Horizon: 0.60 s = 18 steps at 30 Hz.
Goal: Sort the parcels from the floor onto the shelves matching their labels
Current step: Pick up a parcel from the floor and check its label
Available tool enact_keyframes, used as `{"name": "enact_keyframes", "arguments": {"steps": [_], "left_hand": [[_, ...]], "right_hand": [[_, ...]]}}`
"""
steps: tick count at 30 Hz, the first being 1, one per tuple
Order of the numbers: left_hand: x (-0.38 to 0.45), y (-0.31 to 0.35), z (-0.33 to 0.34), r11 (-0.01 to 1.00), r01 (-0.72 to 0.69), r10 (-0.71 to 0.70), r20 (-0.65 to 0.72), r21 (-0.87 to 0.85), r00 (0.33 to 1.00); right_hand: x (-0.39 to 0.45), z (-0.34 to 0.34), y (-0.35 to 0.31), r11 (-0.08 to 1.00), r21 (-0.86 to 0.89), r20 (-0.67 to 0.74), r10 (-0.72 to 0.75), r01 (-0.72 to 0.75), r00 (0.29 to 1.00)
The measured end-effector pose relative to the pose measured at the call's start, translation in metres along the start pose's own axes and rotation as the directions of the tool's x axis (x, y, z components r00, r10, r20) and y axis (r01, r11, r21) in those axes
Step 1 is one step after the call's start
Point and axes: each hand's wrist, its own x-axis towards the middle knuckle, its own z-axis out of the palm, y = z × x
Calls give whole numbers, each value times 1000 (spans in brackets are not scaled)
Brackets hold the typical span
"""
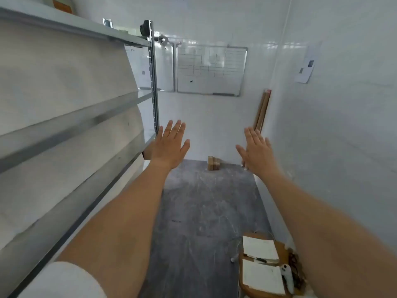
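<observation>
Parcels: the only one I can pick out on the floor is a small stack of brown cardboard boxes at the far wall, beyond and between the two hands, nearer the right one, well apart from both. Labels too small to read from here.

Progress, my judgement: little to show. The shelves run along the side of the left hand; their lit-up levels look white and blurred, and I cannot tell whether anything sits on them. Something brown shows on the top level, well above the left hand; parcel or not, I cannot say. The floor stack still needs collecting and placing.

Hands: left hand and right hand both held out forward, arms near straight, backs up, fingers straight and together, thumbs spread inward. Neither holds or touches anything. The left hand's outer edge is just beside the shelf upright.

Beneath the right forearm, a low round wooden stool carries white notebooks and a white controller.
</observation>
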Motion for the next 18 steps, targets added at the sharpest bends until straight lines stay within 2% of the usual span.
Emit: {"name": "enact_keyframes", "arguments": {"steps": [3, 7, 12, 18], "left_hand": [[11, 7, 12, 1000, 22, -22, 15, -17, 1000], [26, 28, 34, 998, -29, 26, -42, -61, 999], [65, 45, 56, 996, -64, 61, -47, -58, 997], [124, 28, 90, 997, -60, 58, -34, -57, 998]], "right_hand": [[13, 8, 9, 1000, -30, 4, -8, 8, 1000], [28, 27, 11, 997, -68, -40, -36, 33, 999], [59, 56, 15, 995, -94, -41, -46, 42, 998], [115, 82, 29, 995, -96, -42, -24, 20, 999]]}}
